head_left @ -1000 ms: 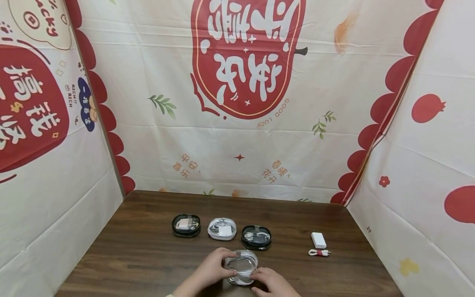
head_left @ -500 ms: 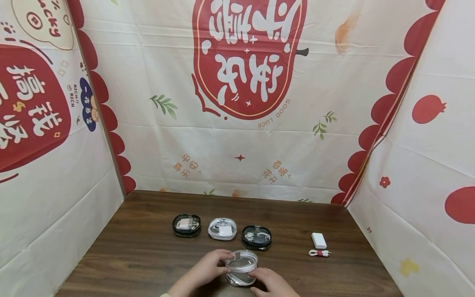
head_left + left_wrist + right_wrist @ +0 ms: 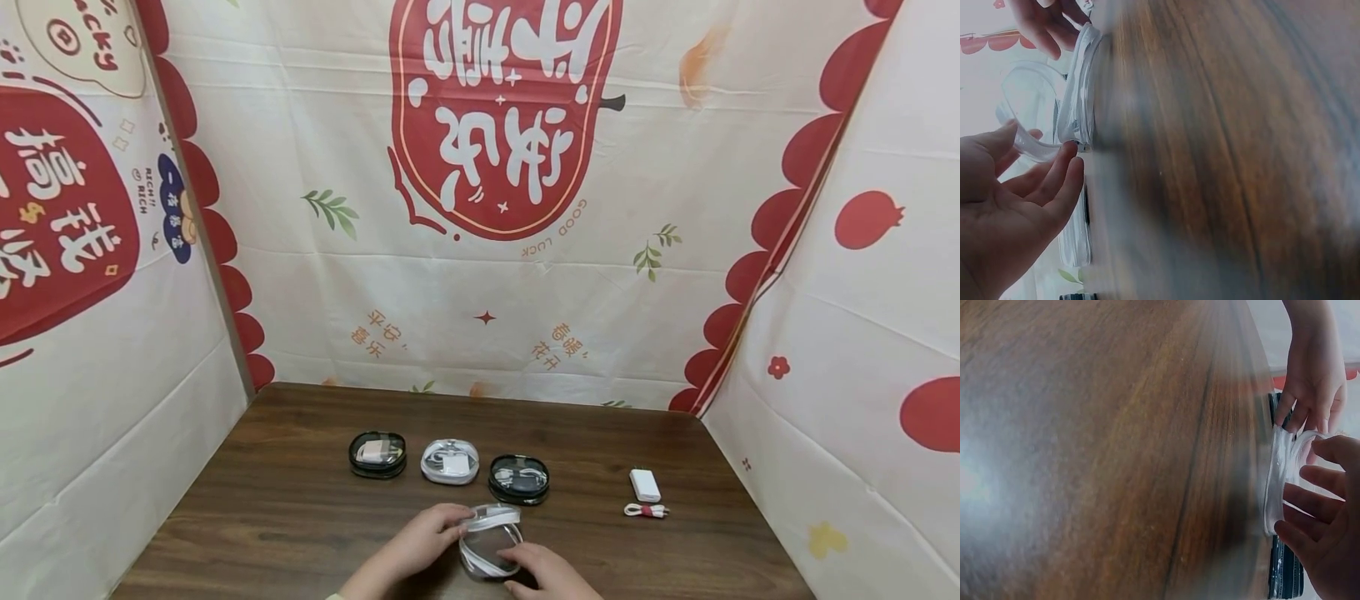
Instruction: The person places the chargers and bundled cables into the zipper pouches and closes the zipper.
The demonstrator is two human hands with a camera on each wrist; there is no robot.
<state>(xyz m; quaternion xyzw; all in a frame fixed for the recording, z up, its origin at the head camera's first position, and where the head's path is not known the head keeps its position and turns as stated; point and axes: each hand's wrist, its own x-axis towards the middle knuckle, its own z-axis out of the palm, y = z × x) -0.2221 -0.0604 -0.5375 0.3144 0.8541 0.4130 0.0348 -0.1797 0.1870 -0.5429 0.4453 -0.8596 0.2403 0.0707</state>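
Note:
A clear case with white trim lies on the table in front of me, its transparent lid swung up toward the far side. My left hand pinches the lid at its left edge; in the left wrist view the left hand's fingers lie close to the hinge side. My right hand holds the near right side of the case, its fingertips at the rim. In the right wrist view the right hand spreads along the case wall. No contents are visible inside the case.
Behind the case stand a black-trimmed case, a white-trimmed case and another black-trimmed case, each with a charger and cable. A white charger and a bundled white cable lie at the right. Printed cloth walls surround the brown table.
The clear case's lid has been raised and folded back toward the far side, opening the case. My left hand moved with it; the right hand shifted slightly left. The other cases stayed put.

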